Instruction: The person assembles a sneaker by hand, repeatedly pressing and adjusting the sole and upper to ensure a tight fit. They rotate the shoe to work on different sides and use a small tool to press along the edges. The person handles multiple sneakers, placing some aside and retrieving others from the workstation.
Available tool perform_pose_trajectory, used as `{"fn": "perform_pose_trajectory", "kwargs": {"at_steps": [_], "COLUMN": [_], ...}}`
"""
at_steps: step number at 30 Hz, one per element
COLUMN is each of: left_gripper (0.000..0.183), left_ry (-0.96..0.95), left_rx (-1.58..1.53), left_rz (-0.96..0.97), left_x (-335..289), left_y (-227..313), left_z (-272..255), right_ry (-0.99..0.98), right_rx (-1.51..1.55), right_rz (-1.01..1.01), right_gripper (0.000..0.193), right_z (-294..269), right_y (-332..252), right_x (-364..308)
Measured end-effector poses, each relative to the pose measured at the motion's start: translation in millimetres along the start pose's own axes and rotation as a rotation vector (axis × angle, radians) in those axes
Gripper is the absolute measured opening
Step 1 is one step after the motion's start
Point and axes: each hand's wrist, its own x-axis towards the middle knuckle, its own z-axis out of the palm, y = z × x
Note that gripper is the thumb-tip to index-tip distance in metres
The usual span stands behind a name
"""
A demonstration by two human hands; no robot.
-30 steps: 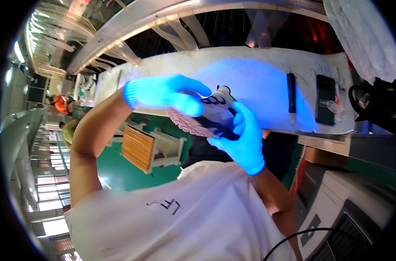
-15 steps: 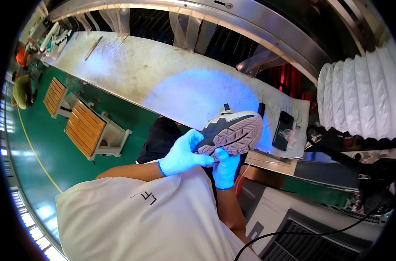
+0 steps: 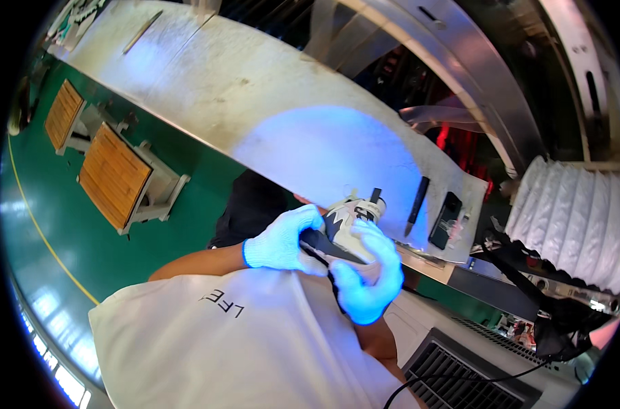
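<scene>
A cream and dark grey sneaker (image 3: 351, 225) is held between my two gloved hands, close to my chest and just off the near edge of the metal worktop (image 3: 221, 102). My left hand (image 3: 279, 242), in a white glove tinted blue by the light, grips the dark grey end of the shoe. Curled around its other end is my right hand (image 3: 371, 276), gloved alike, with thumb and fingers on either side. The upper and its opening face up and away; most of the sole is hidden.
A black pen-like tool (image 3: 417, 206) and a dark phone (image 3: 446, 219) lie on the worktop to the right. Farther right hangs a white ribbed duct (image 3: 569, 225). Wooden-topped stools (image 3: 115, 174) stand on the green floor at left. A thin stick (image 3: 143, 32) lies far left.
The sneaker has been turned over, so its upper shows where the sole faced before. My right hand has shifted right and up around it. The view has tilted and moved.
</scene>
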Motion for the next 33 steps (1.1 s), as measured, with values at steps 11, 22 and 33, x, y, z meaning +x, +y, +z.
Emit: {"fn": "perform_pose_trajectory", "kwargs": {"at_steps": [11,22,33], "left_gripper": [0.041,0.013,0.018], "left_ry": [0.15,-0.247,-0.5], "left_rx": [-0.132,0.106,0.224], "left_rz": [0.265,0.624,0.427], "left_x": [-5.7,40.3,94.8], "left_y": [58.8,73.6,111.6], "left_z": [-45.3,-50.1,7.4], "right_ry": [-0.044,-0.161,-0.088], "right_rx": [-0.19,0.011,0.136], "right_rz": [-0.182,-0.116,0.127], "right_gripper": [0.068,0.07,0.061], "right_z": [55.0,-4.2,-47.3], "right_y": [-7.3,11.9,13.0], "right_x": [13.4,6.0,-28.5]}}
